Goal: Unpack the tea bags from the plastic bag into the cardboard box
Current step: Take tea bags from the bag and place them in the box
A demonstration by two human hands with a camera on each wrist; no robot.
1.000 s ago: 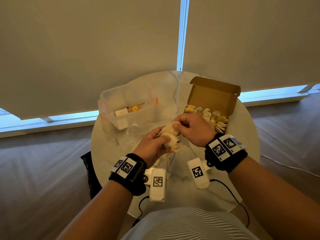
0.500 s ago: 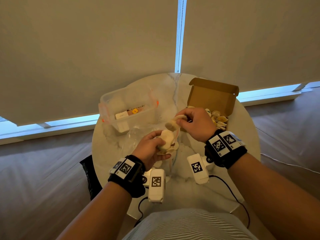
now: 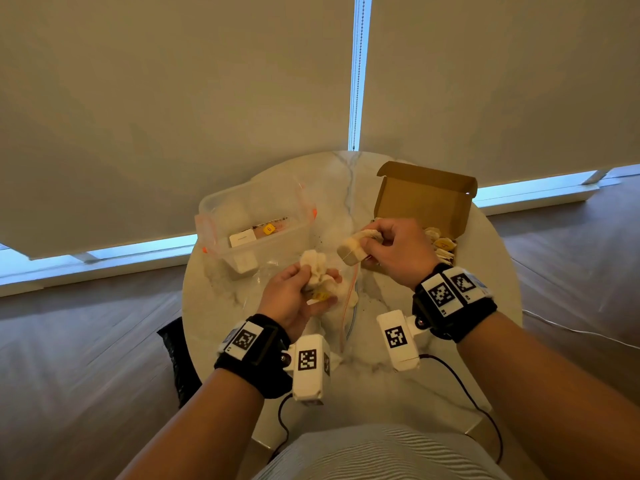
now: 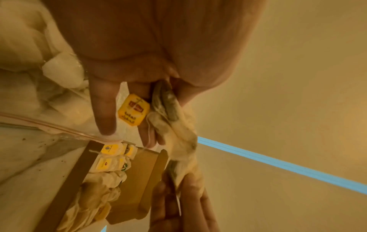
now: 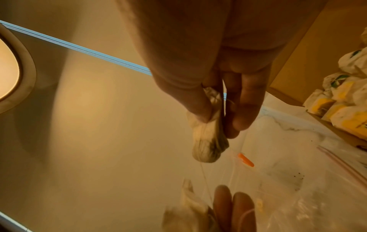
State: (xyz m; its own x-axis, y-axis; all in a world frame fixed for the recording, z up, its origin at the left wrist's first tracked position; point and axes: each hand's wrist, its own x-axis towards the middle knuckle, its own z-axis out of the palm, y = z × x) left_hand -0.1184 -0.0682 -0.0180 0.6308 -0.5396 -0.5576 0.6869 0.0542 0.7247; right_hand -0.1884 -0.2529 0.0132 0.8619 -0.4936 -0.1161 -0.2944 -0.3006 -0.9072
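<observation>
Under both your hands lies the round marble table (image 3: 221, 306), the largest thing in reach. Beyond your left hand (image 3: 289, 299) stands a clear plastic tub (image 3: 263, 230) with orange clips. Just beyond your right hand (image 3: 398, 251) sits the open cardboard box (image 3: 426, 199), its lid tilted up and tea bags in the box (image 4: 111, 161) heaped inside. Beneath and just right of your left hand the crumpled plastic bag (image 3: 341, 306) lies flat on the table, its zip edge toward your right wrist.

Your left hand is curled around a clump of tea bags (image 3: 317, 270), with a yellow tag (image 4: 133, 112) showing between the fingers. Your right hand is clamped on a single tea bag (image 5: 208, 138), pinched between thumb and fingertips (image 5: 246, 113), held above the table between the clump and the box. Thin strings (image 5: 204, 177) run from that bag down toward the clump, and the two hands are apart.
</observation>
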